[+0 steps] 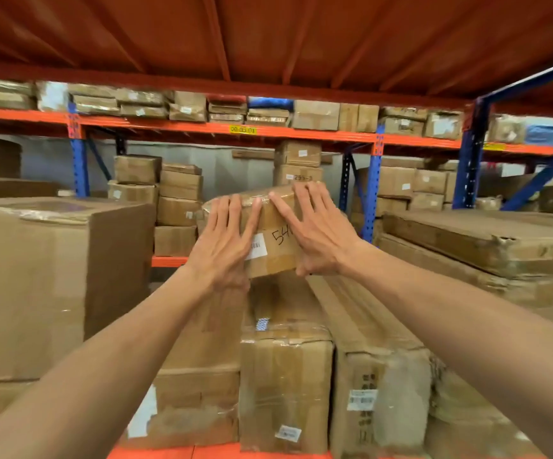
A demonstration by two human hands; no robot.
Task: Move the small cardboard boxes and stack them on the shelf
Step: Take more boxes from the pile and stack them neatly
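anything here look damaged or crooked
Yes. The long flat carton on the right has a torn, crushed front corner. The carton at lower centre has peeling tape and a ripped label. The small box between the left hand and right hand is held tilted, not square to the shelf.

Left hand (224,246) and right hand (318,233) press flat on small cardboard box (273,241).

large carton (37,276): left foreground | long flat cartons (467,240): right, stacked | yellow label (242,130): upper centre | grey wall (238,177): behind
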